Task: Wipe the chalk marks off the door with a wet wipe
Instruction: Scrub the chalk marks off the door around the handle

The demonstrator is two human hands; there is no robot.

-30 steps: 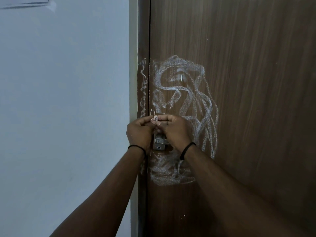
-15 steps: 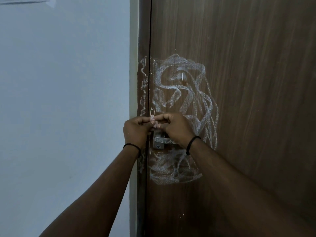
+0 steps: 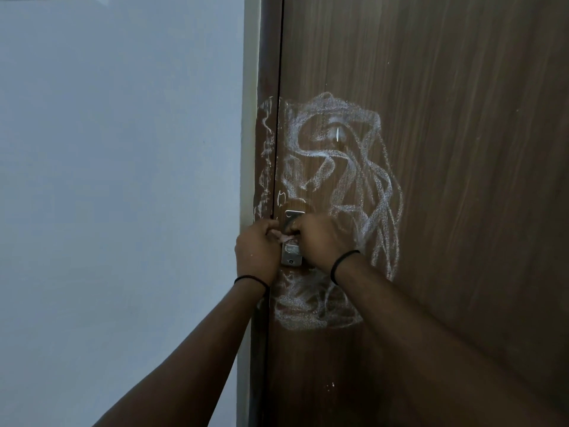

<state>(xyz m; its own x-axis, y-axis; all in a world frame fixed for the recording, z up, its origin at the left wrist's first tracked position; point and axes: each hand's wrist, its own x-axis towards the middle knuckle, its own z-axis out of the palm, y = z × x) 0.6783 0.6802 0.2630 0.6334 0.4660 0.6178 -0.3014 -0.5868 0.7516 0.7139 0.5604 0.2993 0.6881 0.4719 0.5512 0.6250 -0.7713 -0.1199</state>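
A pale blue-grey wall (image 3: 117, 180) stands left of the brown door frame (image 3: 264, 57), touching it.

The door (image 3: 462, 149) is matt brown wood-grain laminate. Powdery, grainy white chalk marks (image 3: 345, 167) cover it around a shiny metal lock plate (image 3: 291, 257). The wall (image 3: 123, 180) is smooth and matt.

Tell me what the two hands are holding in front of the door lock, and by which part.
Both the left hand and right hand pinch a small pale crumpled piece, probably the wet wipe, between their fingertips; which part cannot be told.
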